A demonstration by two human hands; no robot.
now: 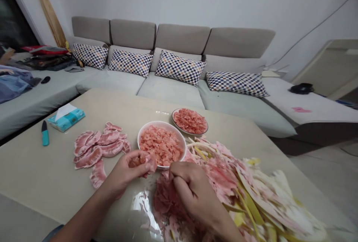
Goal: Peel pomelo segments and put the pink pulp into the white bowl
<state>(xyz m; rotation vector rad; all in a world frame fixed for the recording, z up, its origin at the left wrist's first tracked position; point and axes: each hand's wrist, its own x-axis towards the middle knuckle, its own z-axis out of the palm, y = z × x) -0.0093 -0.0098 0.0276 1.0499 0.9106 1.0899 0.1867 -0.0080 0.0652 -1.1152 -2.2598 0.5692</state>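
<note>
My left hand (134,169) is closed around a pink pomelo segment (151,163), partly hidden by the fingers, just in front of a white bowl (139,134) of pomelo pulp (160,143). My right hand (192,189) is a closed fist to the right of it, over a heap of pink membrane. Whatever its fingertips pinch is hidden. Several whole pomelo segments (97,147) lie on the table to the left. Behind the bowl stands a dark-rimmed plate (206,129) heaped with more pulp.
A large pile of pomelo peel (251,193) and membrane covers the table's right side. A teal-handled knife (45,134) and a tissue pack (67,118) lie at the left. Wet scraps dot the table (134,201) near me. A sofa (173,91) with checked cushions stands behind.
</note>
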